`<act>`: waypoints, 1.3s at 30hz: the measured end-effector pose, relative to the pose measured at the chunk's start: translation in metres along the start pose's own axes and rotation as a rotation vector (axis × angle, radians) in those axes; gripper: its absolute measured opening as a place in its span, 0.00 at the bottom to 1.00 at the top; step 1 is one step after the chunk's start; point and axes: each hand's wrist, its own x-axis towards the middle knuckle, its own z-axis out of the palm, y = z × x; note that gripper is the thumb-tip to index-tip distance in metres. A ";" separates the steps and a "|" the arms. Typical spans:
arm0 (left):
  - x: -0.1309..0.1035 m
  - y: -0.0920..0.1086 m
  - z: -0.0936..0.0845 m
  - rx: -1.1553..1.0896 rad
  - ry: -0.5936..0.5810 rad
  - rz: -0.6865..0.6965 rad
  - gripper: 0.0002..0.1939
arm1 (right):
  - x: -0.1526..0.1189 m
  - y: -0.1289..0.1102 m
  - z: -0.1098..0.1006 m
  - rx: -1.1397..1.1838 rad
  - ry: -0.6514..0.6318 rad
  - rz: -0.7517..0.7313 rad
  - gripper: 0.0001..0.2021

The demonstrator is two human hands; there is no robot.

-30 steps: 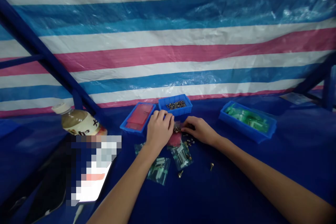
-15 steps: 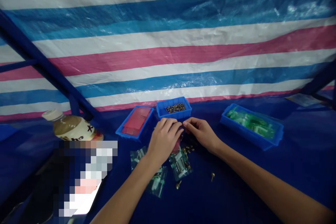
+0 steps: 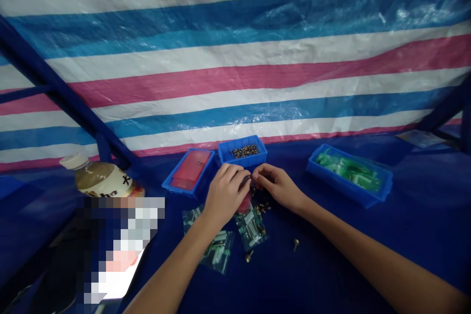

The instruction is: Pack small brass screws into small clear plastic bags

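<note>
My left hand [image 3: 227, 190] is closed, its fingers curled over a red bag [image 3: 244, 203] whose lower end shows below them. Close beside it, my right hand [image 3: 278, 185] pinches at something small and dark between the fingertips, too tiny to make out. Under the hands lies a clear packet of metal parts [image 3: 251, 227], with small brass screws [image 3: 262, 207] next to it. Another clear packet [image 3: 221, 252] is partly behind my left forearm. Just beyond the fingers stands a blue bin [image 3: 243, 159] of small metal pieces.
A blue bin of red bags [image 3: 190, 169] stands left, a blue bin of green packets [image 3: 348, 171] right. A bottle [image 3: 105, 176] and a pixelated bright object [image 3: 121, 260] are at far left. Single screws [image 3: 296, 244] lie nearer. A striped sheet [image 3: 235, 78] hangs behind.
Both hands have shifted slightly left, and the fingers of my left hand have changed their bend. The view has moved a little.
</note>
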 end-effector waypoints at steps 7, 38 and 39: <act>-0.001 -0.001 0.002 0.035 0.006 0.004 0.07 | -0.001 0.005 -0.001 -0.223 0.028 -0.059 0.09; -0.012 -0.019 0.002 0.295 -0.054 -0.217 0.24 | -0.002 -0.006 -0.015 -0.723 -0.217 -0.282 0.11; -0.012 -0.020 0.003 0.302 -0.045 -0.210 0.24 | -0.001 -0.006 -0.013 -0.727 -0.232 -0.283 0.10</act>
